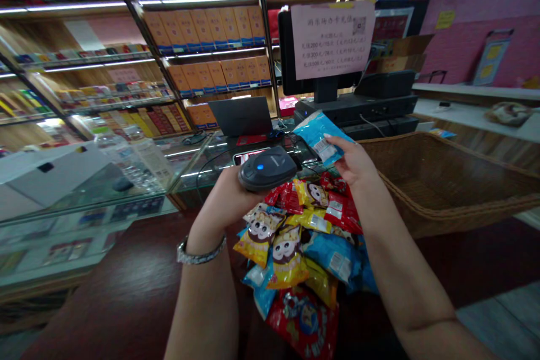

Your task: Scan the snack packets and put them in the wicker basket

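My L hand (232,197) grips scanner (272,169), long top L-to-R, nose R; my R hand (354,162) pinches blue bag (318,134), tilted. Bench (135,270) shows L of snack pile (291,256).

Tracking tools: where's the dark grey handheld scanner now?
Mid-frame in the head view, the scanner is in the left hand, left of the shiny blue packet in the right hand.

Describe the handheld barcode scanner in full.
The handheld barcode scanner is dark grey to black, with a smooth, rounded head that looks like plastic. A blue light glows on its top; pale lettering farther along is too small to read. The left hand grips it, hiding the handle. It is held up, its nose pointing right, just left of the blue snack packet.
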`<state>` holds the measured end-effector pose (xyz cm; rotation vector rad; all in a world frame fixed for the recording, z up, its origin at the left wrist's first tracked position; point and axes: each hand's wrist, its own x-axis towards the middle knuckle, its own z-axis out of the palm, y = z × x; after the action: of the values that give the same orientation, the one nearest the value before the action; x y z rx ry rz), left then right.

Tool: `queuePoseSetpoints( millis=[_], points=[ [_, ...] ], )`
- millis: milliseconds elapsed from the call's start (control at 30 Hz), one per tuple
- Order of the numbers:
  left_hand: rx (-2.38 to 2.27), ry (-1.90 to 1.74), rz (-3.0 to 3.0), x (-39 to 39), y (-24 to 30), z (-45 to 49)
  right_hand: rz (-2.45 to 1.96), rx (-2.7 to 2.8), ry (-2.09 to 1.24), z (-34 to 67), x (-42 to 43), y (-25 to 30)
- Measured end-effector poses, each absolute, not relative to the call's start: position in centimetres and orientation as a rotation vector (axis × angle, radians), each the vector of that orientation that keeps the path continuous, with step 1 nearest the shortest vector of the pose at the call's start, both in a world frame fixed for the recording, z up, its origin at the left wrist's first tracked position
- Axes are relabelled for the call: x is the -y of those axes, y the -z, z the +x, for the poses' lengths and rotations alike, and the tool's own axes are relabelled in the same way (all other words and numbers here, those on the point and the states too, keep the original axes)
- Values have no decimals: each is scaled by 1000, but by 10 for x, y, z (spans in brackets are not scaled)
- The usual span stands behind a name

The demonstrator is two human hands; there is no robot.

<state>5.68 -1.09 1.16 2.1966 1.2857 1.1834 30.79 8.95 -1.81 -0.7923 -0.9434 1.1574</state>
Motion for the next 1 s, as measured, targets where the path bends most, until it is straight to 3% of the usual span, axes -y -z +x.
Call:
queuePoseSetpoints(
  millis=[433, 1000],
  points=[
    [-1360, -1290, 2155, 14, -13, 67, -906, 1084, -788, 300, -88, 23],
    [-1326, -1254, 2207, 12, -10, 61, -730, 1021, -712, 300, -97, 30]
  ],
)
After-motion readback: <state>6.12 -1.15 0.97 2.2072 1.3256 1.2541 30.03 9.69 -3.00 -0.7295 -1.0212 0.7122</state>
